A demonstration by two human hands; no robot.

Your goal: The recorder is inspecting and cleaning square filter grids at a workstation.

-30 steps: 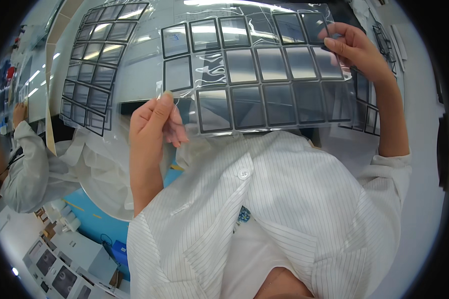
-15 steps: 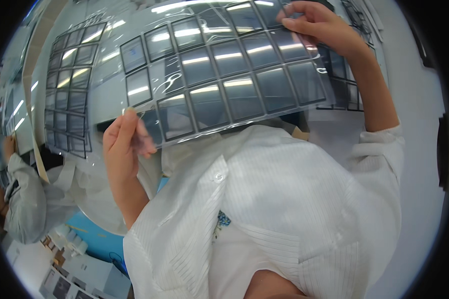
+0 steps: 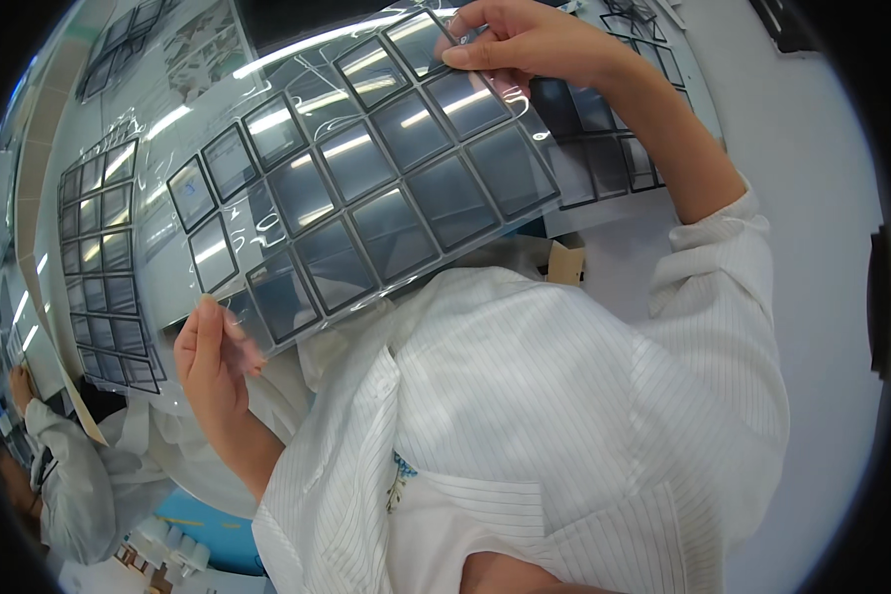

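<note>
A clear plastic sheet (image 3: 361, 168) carrying rows of dark-framed rectangular panels is held up in front of my chest. Its left end sits lower than its right, and bright light streaks reflect off it. My left hand (image 3: 213, 361) is closed on the lower left corner, thumb on top. At the upper right edge my right hand (image 3: 535, 45) pinches the sheet between thumb and fingers. One spot in the middle row lacks a full dark frame.
A similar panelled sheet (image 3: 99, 262) lies on the white table at the left. Further dark-framed panels (image 3: 604, 148) lie at the right, under my right forearm. A co-worker's sleeve (image 3: 69, 485) shows at the far left. A small cardboard piece (image 3: 565, 263) is near my chest.
Both hands have shifted left with the sheet. The left hand has dropped and the right has risen slightly, so the sheet tilts more. Both grips stay closed.
</note>
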